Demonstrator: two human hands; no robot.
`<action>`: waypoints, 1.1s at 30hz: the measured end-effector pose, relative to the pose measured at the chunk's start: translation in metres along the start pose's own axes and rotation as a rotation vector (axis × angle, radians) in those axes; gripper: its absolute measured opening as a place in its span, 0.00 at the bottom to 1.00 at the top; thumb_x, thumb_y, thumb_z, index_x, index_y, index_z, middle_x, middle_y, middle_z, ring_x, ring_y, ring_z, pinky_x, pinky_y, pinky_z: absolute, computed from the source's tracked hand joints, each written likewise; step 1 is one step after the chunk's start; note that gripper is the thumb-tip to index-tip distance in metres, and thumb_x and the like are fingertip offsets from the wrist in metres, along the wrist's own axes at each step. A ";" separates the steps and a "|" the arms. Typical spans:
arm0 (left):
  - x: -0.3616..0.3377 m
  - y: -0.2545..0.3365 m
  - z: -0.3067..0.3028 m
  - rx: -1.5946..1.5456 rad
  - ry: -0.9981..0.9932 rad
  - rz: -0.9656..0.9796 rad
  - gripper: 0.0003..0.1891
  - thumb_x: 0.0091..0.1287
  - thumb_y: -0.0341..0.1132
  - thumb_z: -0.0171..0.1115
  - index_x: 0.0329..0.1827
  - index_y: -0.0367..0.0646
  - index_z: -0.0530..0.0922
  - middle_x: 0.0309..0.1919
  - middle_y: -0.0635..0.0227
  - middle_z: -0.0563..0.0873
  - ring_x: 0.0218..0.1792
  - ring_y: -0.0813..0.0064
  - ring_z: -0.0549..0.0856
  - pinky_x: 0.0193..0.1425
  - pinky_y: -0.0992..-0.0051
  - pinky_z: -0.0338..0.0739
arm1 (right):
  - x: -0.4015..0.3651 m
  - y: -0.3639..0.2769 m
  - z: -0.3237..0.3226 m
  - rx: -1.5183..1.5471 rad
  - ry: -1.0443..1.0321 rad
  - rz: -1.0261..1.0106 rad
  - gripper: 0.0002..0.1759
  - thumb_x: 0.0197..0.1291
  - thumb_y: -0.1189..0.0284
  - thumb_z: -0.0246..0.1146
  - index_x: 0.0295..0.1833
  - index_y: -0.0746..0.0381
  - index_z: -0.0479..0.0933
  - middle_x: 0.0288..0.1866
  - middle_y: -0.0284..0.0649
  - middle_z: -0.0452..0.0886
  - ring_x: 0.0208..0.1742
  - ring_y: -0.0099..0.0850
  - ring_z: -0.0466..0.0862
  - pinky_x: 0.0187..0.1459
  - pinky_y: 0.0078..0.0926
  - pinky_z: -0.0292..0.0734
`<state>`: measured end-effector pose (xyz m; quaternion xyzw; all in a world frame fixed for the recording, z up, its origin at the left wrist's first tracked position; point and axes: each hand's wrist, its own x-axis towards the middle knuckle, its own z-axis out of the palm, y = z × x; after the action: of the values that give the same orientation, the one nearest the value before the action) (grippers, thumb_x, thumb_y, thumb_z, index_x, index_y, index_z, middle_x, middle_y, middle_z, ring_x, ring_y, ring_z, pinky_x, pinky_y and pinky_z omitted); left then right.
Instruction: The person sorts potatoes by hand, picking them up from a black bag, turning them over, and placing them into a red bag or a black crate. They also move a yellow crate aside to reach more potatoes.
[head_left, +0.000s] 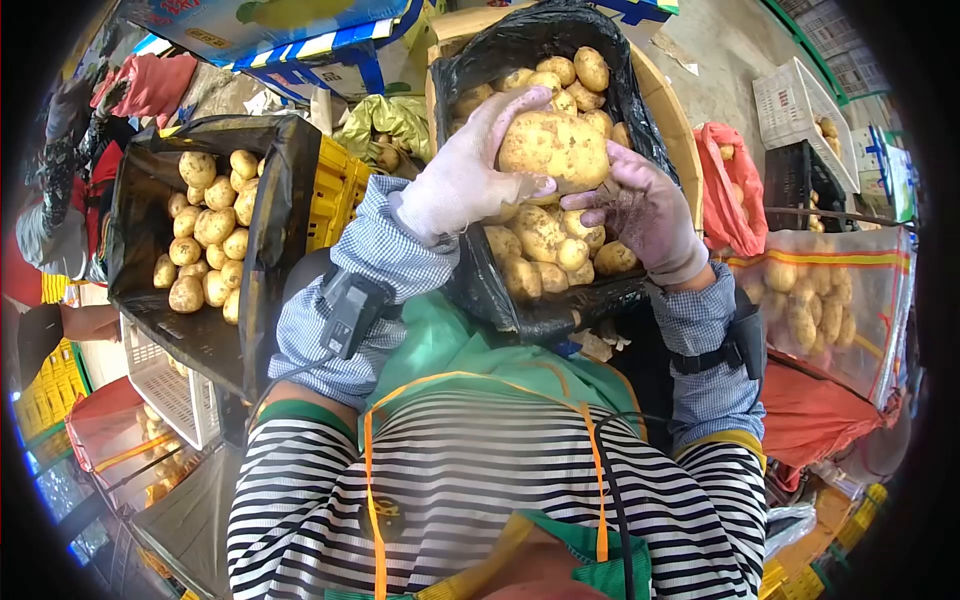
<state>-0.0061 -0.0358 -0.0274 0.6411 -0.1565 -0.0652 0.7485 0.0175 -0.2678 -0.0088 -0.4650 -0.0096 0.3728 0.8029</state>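
A large potato (pixel 553 150) is in my gloved left hand (pixel 470 175), thumb and fingers wrapped round its left end. My gloved right hand (pixel 652 212) is at the potato's right end, its fingers apart and fingertips right by the skin. Both hands are over a crate lined with a black plastic bag (pixel 515 55). Inside it, more potatoes (pixel 540 235) of mixed sizes lie heaped beneath and around my hands.
On the left stands a yellow crate (pixel 338 190) with a black liner (pixel 262 165) holding several potatoes (pixel 215 225). A red mesh sack (pixel 730 190) and a clear bag of potatoes (pixel 820 305) are on the right, near a white crate (pixel 800 115). Another person (pixel 60 200) is at far left.
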 end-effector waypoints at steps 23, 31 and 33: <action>0.009 -0.017 0.032 0.398 0.256 -0.015 0.55 0.47 0.33 0.69 0.80 0.30 0.49 0.76 0.48 0.61 0.77 0.61 0.62 0.79 0.70 0.58 | -0.002 0.033 0.010 -0.201 0.157 -0.203 0.30 0.74 0.64 0.55 0.75 0.64 0.59 0.64 0.43 0.78 0.59 0.32 0.83 0.48 0.29 0.87; 0.009 -0.019 0.025 0.131 0.172 0.072 0.50 0.53 0.20 0.62 0.82 0.38 0.48 0.80 0.51 0.56 0.81 0.62 0.55 0.82 0.70 0.50 | -0.002 0.029 0.004 -0.641 0.016 -0.488 0.30 0.73 0.71 0.59 0.75 0.65 0.57 0.68 0.44 0.73 0.62 0.37 0.81 0.55 0.39 0.84; 0.009 -0.017 0.026 0.125 0.159 0.038 0.51 0.54 0.26 0.65 0.82 0.39 0.48 0.79 0.47 0.57 0.80 0.56 0.55 0.82 0.68 0.51 | 0.002 0.041 -0.025 -0.885 0.046 -0.466 0.29 0.74 0.62 0.57 0.72 0.67 0.61 0.66 0.44 0.75 0.59 0.37 0.83 0.53 0.38 0.85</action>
<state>-0.0040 -0.0658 -0.0398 0.6867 -0.1126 0.0100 0.7181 0.0039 -0.2729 -0.0546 -0.7547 -0.2529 0.1336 0.5904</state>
